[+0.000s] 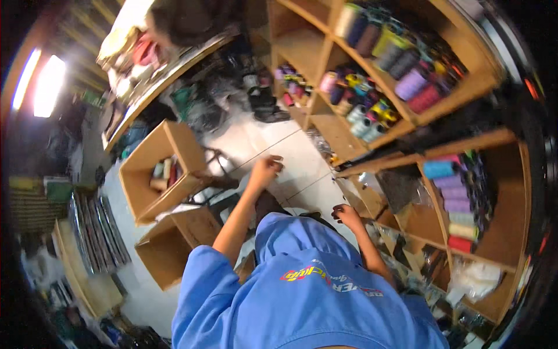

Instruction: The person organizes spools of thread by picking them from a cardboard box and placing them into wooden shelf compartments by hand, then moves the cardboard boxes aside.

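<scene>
My left hand (267, 171) hangs in front of my body over the pale tiled floor (279, 142). Its fingers are loosely bent and apart, with nothing seen in them. Lower and to the right, my right hand (347, 215) is held beside the wooden shelving, fingers slightly spread and holding nothing visible. Nearest to it are the lower compartments (417, 218). Spools of thread (457, 198) in blue, purple, cream and red lie stacked in one of these. More thread cones (401, 64) fill the upper compartments, in several colours.
To my left stands an open cardboard box (139, 189) with a few thread cones (167, 173) inside. Another open box (160, 250) sits below it. A cluttered table (168, 72) is at the far left, with dark bags (209, 104) beneath. Clear plastic bags (476, 278) lie on the low right shelf.
</scene>
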Demonstrator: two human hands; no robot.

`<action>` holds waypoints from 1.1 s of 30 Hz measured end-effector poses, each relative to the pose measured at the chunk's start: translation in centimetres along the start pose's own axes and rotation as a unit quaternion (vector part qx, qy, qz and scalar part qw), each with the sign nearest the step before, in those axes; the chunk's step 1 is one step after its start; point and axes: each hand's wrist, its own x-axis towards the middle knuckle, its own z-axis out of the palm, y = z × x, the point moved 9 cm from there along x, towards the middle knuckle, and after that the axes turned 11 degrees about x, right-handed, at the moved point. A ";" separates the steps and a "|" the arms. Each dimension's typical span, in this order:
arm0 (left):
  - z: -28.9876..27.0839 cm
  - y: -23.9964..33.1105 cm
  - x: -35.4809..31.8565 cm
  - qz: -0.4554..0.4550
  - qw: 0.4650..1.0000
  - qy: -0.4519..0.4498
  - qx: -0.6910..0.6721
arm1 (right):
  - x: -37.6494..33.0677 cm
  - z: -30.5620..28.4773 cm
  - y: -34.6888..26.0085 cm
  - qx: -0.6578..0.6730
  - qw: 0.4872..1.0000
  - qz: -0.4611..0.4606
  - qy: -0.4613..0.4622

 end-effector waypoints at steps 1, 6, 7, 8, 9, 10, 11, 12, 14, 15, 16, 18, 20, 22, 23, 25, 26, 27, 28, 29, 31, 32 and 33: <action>-5.6 1.4 -1.4 0.031 0.996 0.084 0.022 | 1.9 2.3 -1.5 -0.082 0.995 -0.020 -0.060; -30.6 3.2 -12.6 0.080 0.892 0.433 -0.102 | 8.3 11.3 -12.5 -0.099 0.982 -0.037 -0.156; -34.8 2.4 -13.9 0.094 0.871 0.471 -0.104 | 10.3 12.9 -13.8 -0.098 0.981 -0.041 -0.164; -38.8 0.5 -15.8 0.070 0.838 0.530 -0.108 | 11.5 15.4 -15.6 -0.111 0.981 -0.014 -0.159; -42.7 -1.5 -17.3 0.050 0.805 0.581 -0.111 | 12.8 18.1 -17.1 -0.117 0.979 -0.009 -0.165; -46.2 -3.9 -18.2 0.004 0.796 0.600 -0.076 | 14.2 20.9 -18.5 -0.133 0.975 -0.009 -0.177; -49.3 -6.7 -18.9 -0.043 0.788 0.612 -0.041 | 15.1 23.9 -19.9 -0.146 0.972 -0.006 -0.186; -50.8 -8.2 -19.0 -0.096 0.783 0.613 0.030 | 15.9 25.8 -20.5 -0.162 0.968 0.007 -0.192; -53.2 -11.4 -16.6 -0.183 0.774 0.578 0.183 | 17.8 29.8 -22.5 -0.164 0.969 -0.012 -0.186; -53.3 -14.6 -15.0 -0.231 0.788 0.538 0.190 | 17.9 31.6 -22.7 -0.172 0.967 0.002 -0.187; -53.2 -17.2 -13.2 -0.252 0.800 0.498 0.219 | 17.6 33.6 -23.3 -0.199 0.957 -0.022 -0.210; -51.8 -21.9 -8.9 -0.302 0.823 0.400 0.269 | 16.6 36.5 -24.7 -0.259 0.936 -0.039 -0.235; -48.6 -25.4 -4.3 -0.340 0.847 0.304 0.274 | 17.2 35.9 -24.0 -0.275 0.936 -0.023 -0.219; -46.6 -26.4 -0.5 -0.326 0.870 0.280 0.241 | 18.2 33.5 -22.4 -0.266 0.944 -0.008 -0.195; -46.1 -28.6 0.2 -0.346 0.863 0.291 0.226 | 18.5 32.2 -21.3 -0.268 0.943 -0.002 -0.197; -45.1 -29.1 2.1 -0.338 0.850 0.357 0.188 | 19.4 28.9 -20.4 -0.354 0.919 -0.024 -0.171; -44.1 -30.4 3.0 -0.404 0.851 0.292 0.163 | 19.3 27.9 -20.4 -0.356 0.918 -0.022 -0.171; -43.5 -28.9 3.5 -0.396 0.841 0.308 0.202 | 19.1 26.0 -19.9 -0.355 0.924 0.023 -0.137; -43.2 -28.5 4.2 -0.404 0.821 0.338 0.222 | 19.2 24.3 -19.5 -0.353 0.928 0.066 -0.103; -43.0 -28.2 3.8 -0.414 0.796 0.368 0.242 | 19.0 23.8 -19.6 -0.354 0.927 0.071 -0.102; -43.3 -29.0 3.5 -0.423 0.795 0.376 0.219 | 19.0 23.0 -19.8 -0.341 0.931 0.088 -0.094; -43.3 -29.0 3.2 -0.426 0.795 0.386 0.195 | 19.4 22.6 -19.5 -0.327 0.935 0.093 -0.101; -43.3 -28.5 2.5 -0.429 0.794 0.385 0.195 | 19.1 24.3 -20.6 -0.327 0.934 0.096 -0.103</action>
